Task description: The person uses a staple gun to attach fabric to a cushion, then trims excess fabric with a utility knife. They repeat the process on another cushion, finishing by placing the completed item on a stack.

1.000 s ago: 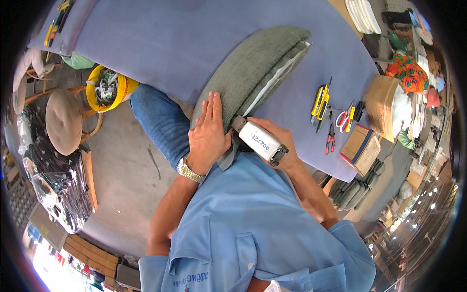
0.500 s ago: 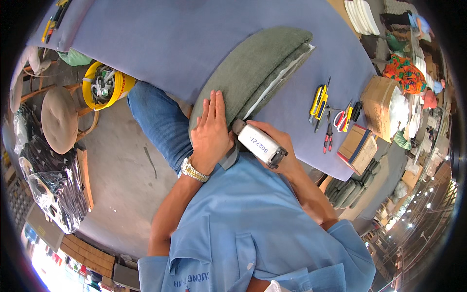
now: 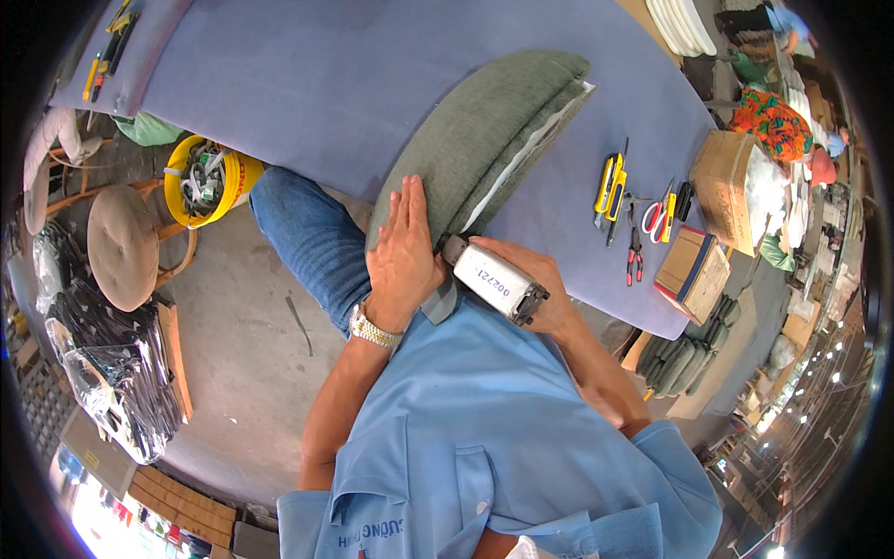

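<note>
A curved, green-grey upholstered cushion [image 3: 466, 135] lies on the blue-grey padded table, its near end by my lap. A white strip [image 3: 521, 163] shows along the open seam on its right side. My left hand [image 3: 400, 242] lies on the near end, fingers stretched out flat over the fabric; its thumb side is partly hidden. My right hand [image 3: 543, 284] is wrapped round a white staple gun [image 3: 494, 278]. The gun's dark nose sits at the cushion's near edge, right beside my left hand. A loose flap of grey fabric [image 3: 440, 303] hangs below the nose.
Utility knives [image 3: 610, 191], scissors [image 3: 661, 216] and red-handled pliers [image 3: 635, 256] lie on the table's right, near a small wooden box [image 3: 691, 277] and a cardboard box [image 3: 722, 191]. At left stand a yellow bucket [image 3: 172, 186] of scraps and a round cushioned stool [image 3: 124, 244].
The whole view has shifted slightly. Both hands, the staple gun and the cushion keep nearly the same places relative to each other.
</note>
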`<action>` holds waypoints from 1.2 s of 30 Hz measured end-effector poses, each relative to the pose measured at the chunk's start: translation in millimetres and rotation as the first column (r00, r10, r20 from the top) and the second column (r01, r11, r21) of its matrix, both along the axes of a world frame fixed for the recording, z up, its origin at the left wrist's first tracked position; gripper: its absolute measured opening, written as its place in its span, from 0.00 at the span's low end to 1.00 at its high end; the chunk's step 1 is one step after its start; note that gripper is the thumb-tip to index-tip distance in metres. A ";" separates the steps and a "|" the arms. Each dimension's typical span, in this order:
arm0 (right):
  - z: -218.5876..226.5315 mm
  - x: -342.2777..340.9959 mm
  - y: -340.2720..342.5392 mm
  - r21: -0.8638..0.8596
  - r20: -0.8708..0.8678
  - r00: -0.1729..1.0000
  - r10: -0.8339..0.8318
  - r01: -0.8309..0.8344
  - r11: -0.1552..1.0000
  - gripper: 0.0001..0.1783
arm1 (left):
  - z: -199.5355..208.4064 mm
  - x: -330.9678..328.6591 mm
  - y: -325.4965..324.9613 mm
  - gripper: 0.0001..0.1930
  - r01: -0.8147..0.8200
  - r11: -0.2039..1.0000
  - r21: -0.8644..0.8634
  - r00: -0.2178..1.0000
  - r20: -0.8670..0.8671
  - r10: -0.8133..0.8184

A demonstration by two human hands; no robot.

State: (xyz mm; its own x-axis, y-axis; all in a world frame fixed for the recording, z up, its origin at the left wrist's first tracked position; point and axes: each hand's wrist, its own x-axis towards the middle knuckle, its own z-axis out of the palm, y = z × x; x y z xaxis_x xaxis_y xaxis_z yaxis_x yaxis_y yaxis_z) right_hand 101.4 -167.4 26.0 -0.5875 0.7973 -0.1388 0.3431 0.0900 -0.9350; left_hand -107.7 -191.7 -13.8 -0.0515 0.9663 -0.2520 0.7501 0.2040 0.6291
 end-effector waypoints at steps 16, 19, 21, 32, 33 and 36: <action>-0.6 -26.2 -2.2 -0.044 0.000 1.000 -0.013 0.013 0.999 0.40 | -4.6 -59.7 -35.1 0.61 0.092 0.996 -0.019 0.853 0.518 -0.069; -10.1 -24.8 6.7 0.036 -0.071 0.994 0.080 -0.077 0.996 0.41 | -16.6 -49.1 -70.0 0.60 -0.084 0.993 -0.081 0.880 0.461 0.112; -6.6 -25.4 16.3 0.074 -0.031 0.990 0.134 -0.132 0.988 0.40 | -15.4 -32.9 -75.7 0.58 -0.162 0.986 -0.042 0.884 0.438 0.164; 3.0 2.4 44.2 0.144 0.075 0.995 0.070 -0.080 0.986 0.31 | -24.7 -53.6 -21.6 0.39 -0.090 0.987 -0.132 0.673 0.723 0.158; -0.4 3.9 42.5 0.133 0.046 0.997 0.054 -0.060 0.989 0.31 | -34.9 -53.8 -12.4 0.39 -0.100 0.982 -0.158 0.683 0.707 0.183; -1.7 0.6 38.0 0.111 -0.005 1.000 0.013 -0.012 0.994 0.32 | -49.9 -43.7 -1.9 0.38 -0.101 0.978 -0.180 0.709 0.677 0.198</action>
State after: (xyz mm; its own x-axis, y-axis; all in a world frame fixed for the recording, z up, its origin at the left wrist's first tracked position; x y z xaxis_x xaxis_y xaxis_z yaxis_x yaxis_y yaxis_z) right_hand 102.0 -129.4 24.3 -0.5981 0.8001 -0.0463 0.3361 0.1981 -0.9208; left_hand -151.4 -193.6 -63.7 0.0416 0.9205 -0.3884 0.0721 0.3850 0.9201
